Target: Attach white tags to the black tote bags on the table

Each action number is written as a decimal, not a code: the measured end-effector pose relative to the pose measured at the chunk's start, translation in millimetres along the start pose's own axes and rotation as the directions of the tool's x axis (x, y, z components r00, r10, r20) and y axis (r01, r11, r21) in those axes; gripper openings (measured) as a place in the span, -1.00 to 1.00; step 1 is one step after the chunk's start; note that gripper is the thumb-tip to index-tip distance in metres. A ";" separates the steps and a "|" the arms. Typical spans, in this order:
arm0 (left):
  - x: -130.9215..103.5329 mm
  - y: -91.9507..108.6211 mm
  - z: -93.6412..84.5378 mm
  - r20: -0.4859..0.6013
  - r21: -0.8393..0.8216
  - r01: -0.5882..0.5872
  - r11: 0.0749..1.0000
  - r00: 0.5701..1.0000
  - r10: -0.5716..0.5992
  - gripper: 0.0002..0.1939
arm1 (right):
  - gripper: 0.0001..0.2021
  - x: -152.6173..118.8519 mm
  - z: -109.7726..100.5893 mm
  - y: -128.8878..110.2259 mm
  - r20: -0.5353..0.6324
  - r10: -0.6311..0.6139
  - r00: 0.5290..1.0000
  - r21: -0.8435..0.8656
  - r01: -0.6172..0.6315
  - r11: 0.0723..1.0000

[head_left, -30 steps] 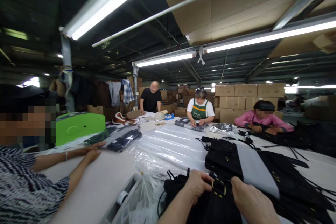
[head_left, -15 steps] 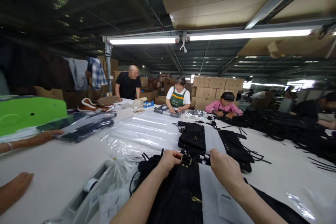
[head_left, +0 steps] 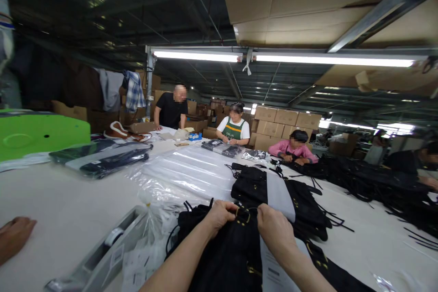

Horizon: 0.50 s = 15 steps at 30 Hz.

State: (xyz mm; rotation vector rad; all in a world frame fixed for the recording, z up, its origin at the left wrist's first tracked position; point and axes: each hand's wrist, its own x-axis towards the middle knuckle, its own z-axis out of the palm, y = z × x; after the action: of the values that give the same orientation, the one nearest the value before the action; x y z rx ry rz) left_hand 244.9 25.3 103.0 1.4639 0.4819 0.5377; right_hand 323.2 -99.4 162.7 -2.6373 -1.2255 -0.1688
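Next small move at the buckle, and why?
Probably ease the right hand slightly away while the left hand steadies the buckle. The left fingertips pinch its near side, and a thin strand seems to run from it to the right fingertips. I can't tell what the strand is, so I'd pull gently.

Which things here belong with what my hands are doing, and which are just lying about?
Seem part of the job:
- black fabric item
- gold-coloured buckle at your left hand
- pale labelled sheet

Seem just lying about:
- bright green object
- blue box
- plaid cloth, hanging
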 end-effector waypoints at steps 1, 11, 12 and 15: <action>-0.2 0.4 0.3 -0.003 0.016 -0.002 1.000 1.000 0.002 -0.60 | -0.70 1.0 0.7 -1.8 0.018 0.005 1.000 0.029 -0.006 1.000; -2.9 5.7 -0.2 -0.073 0.466 -0.077 0.881 0.989 0.125 -0.72 | -0.73 6.3 14.0 -7.0 0.124 -0.075 0.989 0.302 0.034 0.953; -3.0 6.1 0.1 -0.090 0.530 -0.074 0.845 0.986 0.143 -0.75 | -0.75 6.3 13.4 -4.4 0.148 -0.082 0.986 0.348 0.025 0.937; -5.9 7.0 1.7 -0.139 0.695 -0.054 0.717 0.968 0.207 -0.80 | -0.75 1.2 8.7 5.5 0.234 -0.090 0.968 0.482 -0.035 0.876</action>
State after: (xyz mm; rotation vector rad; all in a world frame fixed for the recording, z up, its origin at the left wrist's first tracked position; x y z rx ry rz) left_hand 240.9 20.6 109.9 2.1889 0.8066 0.6680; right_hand 328.3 -99.7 153.6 -2.2429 -1.1876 0.4293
